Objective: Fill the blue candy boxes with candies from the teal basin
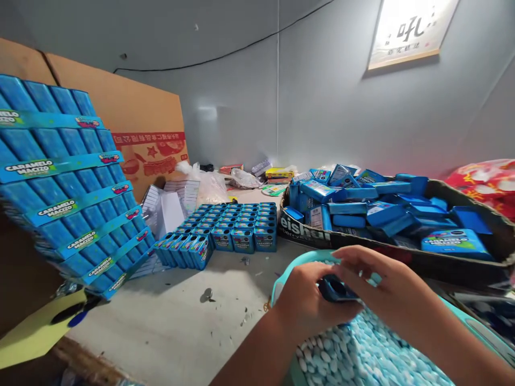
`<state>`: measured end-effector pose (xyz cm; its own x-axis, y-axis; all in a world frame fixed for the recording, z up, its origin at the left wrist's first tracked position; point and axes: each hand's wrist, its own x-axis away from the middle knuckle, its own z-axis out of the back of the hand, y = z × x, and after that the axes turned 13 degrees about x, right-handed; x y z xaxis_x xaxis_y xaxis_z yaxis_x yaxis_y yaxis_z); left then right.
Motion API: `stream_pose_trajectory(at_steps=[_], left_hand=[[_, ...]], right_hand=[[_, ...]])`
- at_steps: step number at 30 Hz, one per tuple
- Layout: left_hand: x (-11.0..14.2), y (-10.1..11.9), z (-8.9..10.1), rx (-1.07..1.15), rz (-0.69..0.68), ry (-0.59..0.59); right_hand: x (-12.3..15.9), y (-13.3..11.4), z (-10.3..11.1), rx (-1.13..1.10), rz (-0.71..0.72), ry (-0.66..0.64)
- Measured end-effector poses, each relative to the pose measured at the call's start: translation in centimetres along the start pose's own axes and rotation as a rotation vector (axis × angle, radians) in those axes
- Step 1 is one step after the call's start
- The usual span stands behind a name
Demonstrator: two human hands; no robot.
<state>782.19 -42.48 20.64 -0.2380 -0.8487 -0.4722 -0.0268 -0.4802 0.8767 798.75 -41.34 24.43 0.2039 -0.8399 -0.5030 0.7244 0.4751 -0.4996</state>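
Note:
My left hand (pixel 303 297) is closed around a small blue candy tin (pixel 337 289), held with its dark round opening facing up. Over the tin, my right hand (pixel 388 284) has its fingers curled and bunched at the opening. Whether those fingers pinch any candy is hidden. Both hands are above a turquoise basin (pixel 286 268) full of pale blue and white oval candies (pixel 378 348).
Rows of upright tins with open tops (pixel 241 236) stand left of the basin. A black-edged carton (pixel 382 244) of jumbled tins sits behind it. Stacked trays of tins (pixel 76 198) lean at left, before a large cardboard box (pixel 148 115). Debris dots the table (pixel 169 316).

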Motion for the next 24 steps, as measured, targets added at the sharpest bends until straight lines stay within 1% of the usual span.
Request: stream_pose_trajectory(at_steps=[2, 5, 7, 9, 11, 12, 14, 16, 17, 19, 21, 23, 24], left_hand=[[0.0, -0.1, 0.0, 0.004, -0.009, 0.023], [0.1, -0.2, 0.1, 0.039, -0.007, 0.154], [0.1, -0.3, 0.1, 0.004, -0.114, 0.262], [0.2, -0.4, 0.0, -0.086, -0.283, 0.321], [0.2, -0.1, 0.0, -0.196, -0.421, 0.333], [0.2, 0.2, 0.2, -0.244, -0.455, 0.336], [0.4, 1.3, 1.1, -0.335, -0.469, 0.348], [1.0, 2.8, 3.2, -0.437, -0.422, 0.391], [1.6, 3.6, 4.6, -0.499, -0.38, 0.421], [3.2, 4.6, 8.0, -0.629, -0.294, 0.533], [5.6, 4.9, 11.5, -0.748, -0.261, 0.648], [8.4, 4.8, 14.5, -0.824, -0.28, 0.671], [9.8, 4.7, 15.5, -0.838, -0.297, 0.671]], right_hand=[[-0.1, -0.3, 0.4, -0.035, -0.014, 0.106], [-0.3, -0.3, 1.1, -0.081, -0.029, 0.197], [-0.5, 0.0, 1.3, -0.172, -0.104, 0.23], [-0.7, 0.6, 1.1, -0.268, -0.191, 0.24], [-0.9, 1.4, 0.6, -0.303, -0.239, 0.215], [-1.0, 1.8, 0.2, -0.295, -0.25, 0.193], [-1.2, 2.5, -0.4, -0.265, -0.256, 0.149], [-1.2, 2.9, -0.8, -0.235, -0.244, 0.093], [-1.2, 3.0, -0.9, -0.218, -0.231, 0.068], [-1.1, 2.8, -0.7, -0.182, -0.197, 0.012], [-0.8, 2.5, -0.3, -0.141, -0.155, -0.039], [-0.5, 2.1, 0.1, -0.109, -0.126, -0.069], [-0.4, 1.9, 0.3, -0.101, -0.116, -0.079]])
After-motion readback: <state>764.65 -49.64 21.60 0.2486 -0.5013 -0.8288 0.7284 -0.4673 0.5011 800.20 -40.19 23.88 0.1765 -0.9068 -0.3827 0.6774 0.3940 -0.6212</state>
